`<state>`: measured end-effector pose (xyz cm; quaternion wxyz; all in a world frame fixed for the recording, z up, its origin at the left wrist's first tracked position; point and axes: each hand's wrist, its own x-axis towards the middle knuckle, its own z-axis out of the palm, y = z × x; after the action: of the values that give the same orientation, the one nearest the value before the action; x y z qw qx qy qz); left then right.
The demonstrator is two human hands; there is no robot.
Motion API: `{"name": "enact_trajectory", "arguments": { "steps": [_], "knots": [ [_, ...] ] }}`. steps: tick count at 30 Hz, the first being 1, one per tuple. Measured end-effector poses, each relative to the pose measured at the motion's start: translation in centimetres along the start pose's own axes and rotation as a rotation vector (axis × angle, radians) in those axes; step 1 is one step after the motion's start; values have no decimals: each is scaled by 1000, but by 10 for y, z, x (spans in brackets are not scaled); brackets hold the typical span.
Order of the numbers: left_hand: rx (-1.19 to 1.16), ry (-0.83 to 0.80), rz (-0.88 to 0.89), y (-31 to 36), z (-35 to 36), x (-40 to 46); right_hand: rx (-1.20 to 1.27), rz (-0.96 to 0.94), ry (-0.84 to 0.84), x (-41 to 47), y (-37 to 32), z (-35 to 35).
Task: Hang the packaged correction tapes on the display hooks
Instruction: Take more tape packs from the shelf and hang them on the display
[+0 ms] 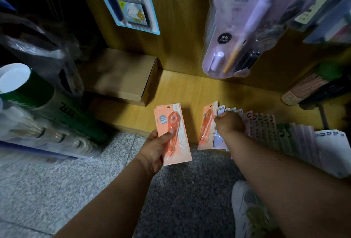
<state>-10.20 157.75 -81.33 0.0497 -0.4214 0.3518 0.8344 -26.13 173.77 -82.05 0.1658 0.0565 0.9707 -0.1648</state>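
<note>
The orange correction tape pack (pixel 173 135) in the left hand (pixel 154 150) is a matt card backing under a clear, glossy plastic blister (light glints off the bubble). The second orange pack (pixel 206 127), pinched by the right hand (pixel 228 124), has the same card and shiny blister. The shelf (pixel 190 89) and back panel (pixel 180 43) look like smooth yellow wood laminate with a faint grain. The cardboard box (pixel 121 76) is plain brown, matt and unprinted. The floor (pixel 47 180) is speckled grey stone, fairly smooth. The large lilac blister pack (pixel 243 28) hanging above is glossy clear plastic.
</note>
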Motion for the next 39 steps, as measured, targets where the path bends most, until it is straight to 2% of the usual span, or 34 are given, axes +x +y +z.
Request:
{"name": "enact_trajectory", "arguments": {
  "steps": [5,10,13,16,20,25,31,34,39],
  "knots": [
    [-12,32,-15,-2,-3,5,-69,12,-6,1,-2,4],
    [1,111,24,1,-1,6,-15,-5,-16,-3,-11,4],
    [26,188,65,3,-1,5,105,-73,-15,-11,-22,-3],
    [3,228,112,5,-2,-1,387,-113,-44,-22,-29,-16],
    [-3,200,162,11,2,-23,699,-107,-250,-46,-40,-34],
    [34,88,182,22,17,-60,783,-91,-442,-85,-52,-46],
    [-45,-4,244,38,31,-103,922,-181,-473,-119,-66,-74],
    [-76,-15,286,45,30,-122,1001,-206,-542,-137,-74,-83],
    [-55,-36,366,50,28,-154,1002,-308,-598,-166,-77,-86]
  ]
}}
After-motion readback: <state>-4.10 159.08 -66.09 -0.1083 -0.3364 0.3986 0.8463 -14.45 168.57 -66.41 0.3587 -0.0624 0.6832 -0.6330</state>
